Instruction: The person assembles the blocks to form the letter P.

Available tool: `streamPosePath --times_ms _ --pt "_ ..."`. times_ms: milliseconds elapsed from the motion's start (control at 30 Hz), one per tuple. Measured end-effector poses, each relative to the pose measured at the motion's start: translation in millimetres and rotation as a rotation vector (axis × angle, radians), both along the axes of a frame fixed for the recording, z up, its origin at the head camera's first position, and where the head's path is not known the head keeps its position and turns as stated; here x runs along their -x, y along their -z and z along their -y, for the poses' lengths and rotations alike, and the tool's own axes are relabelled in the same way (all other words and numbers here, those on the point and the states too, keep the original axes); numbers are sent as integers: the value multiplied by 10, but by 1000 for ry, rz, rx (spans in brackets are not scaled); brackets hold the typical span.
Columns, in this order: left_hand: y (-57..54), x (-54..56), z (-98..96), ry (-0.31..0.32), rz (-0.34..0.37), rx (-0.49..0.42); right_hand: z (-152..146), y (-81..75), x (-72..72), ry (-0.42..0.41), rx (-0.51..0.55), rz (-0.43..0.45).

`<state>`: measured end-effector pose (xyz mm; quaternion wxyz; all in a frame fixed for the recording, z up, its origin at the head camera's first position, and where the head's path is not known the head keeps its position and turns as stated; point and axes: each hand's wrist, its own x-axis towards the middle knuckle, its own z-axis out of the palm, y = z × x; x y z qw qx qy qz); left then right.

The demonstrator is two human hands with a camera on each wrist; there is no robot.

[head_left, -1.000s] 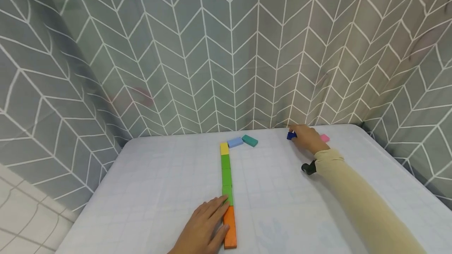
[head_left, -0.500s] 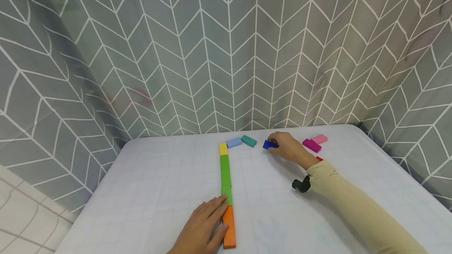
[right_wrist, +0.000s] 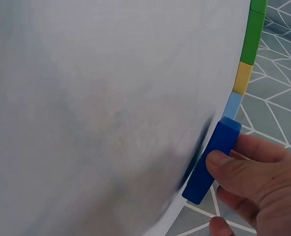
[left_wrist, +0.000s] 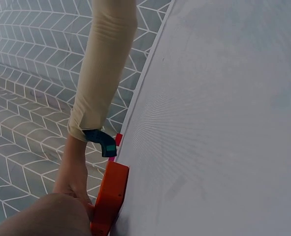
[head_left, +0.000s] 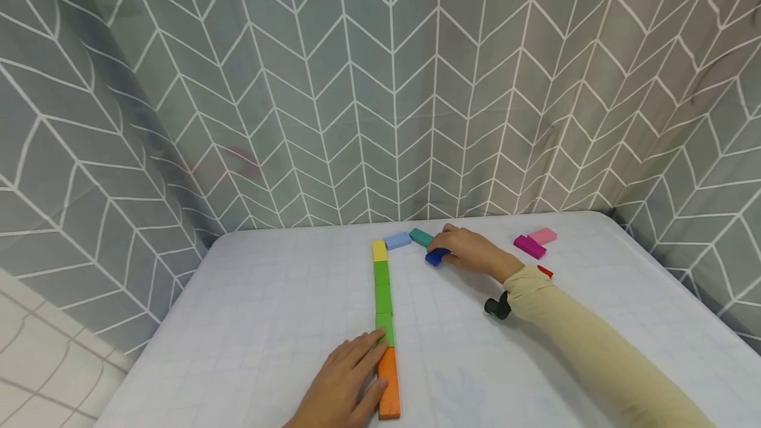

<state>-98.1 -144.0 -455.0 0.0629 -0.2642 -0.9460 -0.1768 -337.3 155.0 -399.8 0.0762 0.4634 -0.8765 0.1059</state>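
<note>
In the head view, a straight row of blocks runs away from me: an orange block (head_left: 389, 385) nearest, several green blocks (head_left: 383, 298) behind it, and a yellow block (head_left: 379, 251) at the far end. My left hand (head_left: 347, 375) lies along the left side of the row, its fingertips on the near green block and the orange one. Between thumb and fingers, my right hand (head_left: 466, 251) pinches a dark blue block (right_wrist: 214, 160). That block is beside the teal block (head_left: 421, 237), whose right end the hand covers. A light blue block (head_left: 398, 240) lies near the yellow one.
Toward the back right lie a magenta block (head_left: 529, 247), a pink block (head_left: 542, 236) and a red block (head_left: 545, 271), partly behind the right sleeve. A black wrist device (head_left: 498, 307) juts from that cuff. A patterned curtain (head_left: 416, 84) borders the white table (head_left: 267, 296).
My right hand has carried the dark blue block leftward from the back right to beside the teal block, uncovering the magenta and red blocks. The left hand and row have stayed put.
</note>
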Motion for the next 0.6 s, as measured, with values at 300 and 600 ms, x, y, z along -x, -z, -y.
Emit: streamPosePath --times_ms 300,600 --pt "0 4 -20 6 -20 9 -10 10 46 -37 26 -15" --pt "-15 -3 -11 -10 12 12 4 49 -75 206 67 109"
